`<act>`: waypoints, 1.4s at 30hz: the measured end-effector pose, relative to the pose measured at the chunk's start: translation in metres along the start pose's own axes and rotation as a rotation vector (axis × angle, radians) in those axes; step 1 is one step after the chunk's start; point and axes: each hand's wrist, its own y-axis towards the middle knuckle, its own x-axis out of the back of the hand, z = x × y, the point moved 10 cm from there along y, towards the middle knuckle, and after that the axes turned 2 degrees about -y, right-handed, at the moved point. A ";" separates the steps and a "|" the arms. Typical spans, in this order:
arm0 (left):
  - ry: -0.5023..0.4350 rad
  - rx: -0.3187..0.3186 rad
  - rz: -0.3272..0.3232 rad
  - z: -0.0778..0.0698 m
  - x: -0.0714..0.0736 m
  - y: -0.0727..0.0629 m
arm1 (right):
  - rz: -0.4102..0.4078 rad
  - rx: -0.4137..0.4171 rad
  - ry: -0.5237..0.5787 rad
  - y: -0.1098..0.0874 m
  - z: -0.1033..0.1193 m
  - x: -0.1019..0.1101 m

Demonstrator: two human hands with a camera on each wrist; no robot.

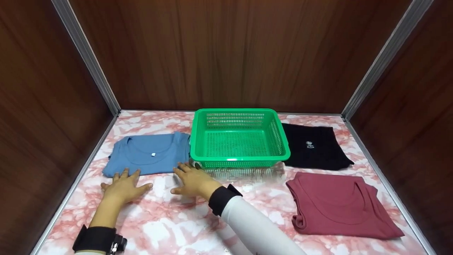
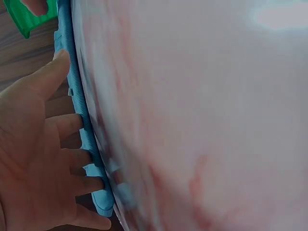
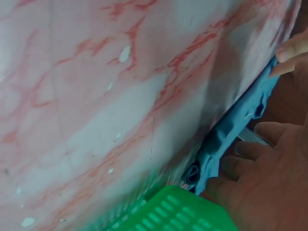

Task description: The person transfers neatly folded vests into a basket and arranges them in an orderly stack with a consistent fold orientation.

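Observation:
A folded blue T-shirt (image 1: 148,148) lies flat at the left, its neckline and small white tag facing up. My left hand (image 1: 124,187) has its fingers spread, with the fingertips at the shirt's near edge. In the left wrist view, that hand (image 2: 29,139) reaches along the side of the blue fabric (image 2: 89,127). My right hand (image 1: 194,180), fingers also spread, is by the shirt's near right corner, close to the green basket (image 1: 240,159). The right wrist view has this hand (image 3: 269,173) beside a small roll of the blue cloth (image 3: 192,173).
Right of the basket lies a folded black garment (image 1: 318,152) with a small white print. A folded maroon top (image 1: 332,202) is at the front right. Brown wood-look panels (image 1: 230,56) enclose the marble-patterned table (image 1: 170,226) at the back and both sides.

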 end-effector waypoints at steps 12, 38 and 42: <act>0.024 0.009 0.077 0.003 0.001 -0.001 | 0.016 0.021 -0.053 0.007 0.007 -0.010; -0.018 0.045 0.090 0.003 0.005 -0.027 | 0.006 0.058 -0.204 0.001 0.012 -0.017; -0.016 0.047 0.080 0.003 0.005 -0.032 | 0.010 0.070 -0.221 -0.004 0.016 -0.018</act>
